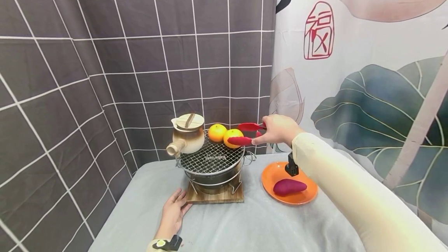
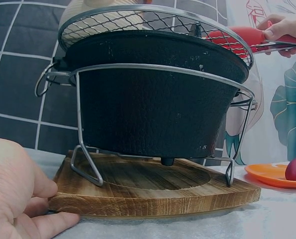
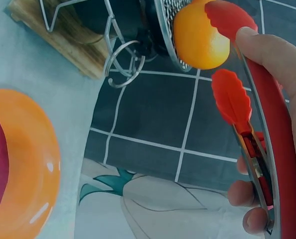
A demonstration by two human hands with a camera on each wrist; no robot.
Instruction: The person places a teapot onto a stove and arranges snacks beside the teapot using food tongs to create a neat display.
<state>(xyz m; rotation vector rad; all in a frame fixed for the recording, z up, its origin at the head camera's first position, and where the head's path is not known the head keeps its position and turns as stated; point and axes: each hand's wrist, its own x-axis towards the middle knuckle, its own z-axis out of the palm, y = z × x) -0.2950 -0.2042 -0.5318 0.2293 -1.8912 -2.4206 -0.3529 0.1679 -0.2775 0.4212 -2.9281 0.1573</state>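
My right hand [image 1: 279, 129] grips red-tipped tongs [image 1: 249, 127] at the right of a round grill. The tongs' jaws stand apart beside an orange [image 1: 232, 132]; in the right wrist view one tip overlaps the fruit [image 3: 200, 42], and I cannot tell whether it touches. A second orange [image 1: 217, 132] sits on the wire mesh [image 1: 210, 160] to its left. My left hand [image 1: 172, 208] holds the left front corner of the wooden board [image 2: 158, 203] under the grill, thumb and fingers at its edges. The black grill bowl [image 2: 153, 104] rests in a wire stand on that board.
A clay teapot [image 1: 190, 141] with a wooden lid stands on the mesh's left side. Right of the grill, an orange plate [image 1: 308, 193] holds a purple sweet potato [image 1: 288, 186]. A grey cloth [image 1: 262, 224] covers the table; curtains [image 1: 157, 69] hang close behind and left.
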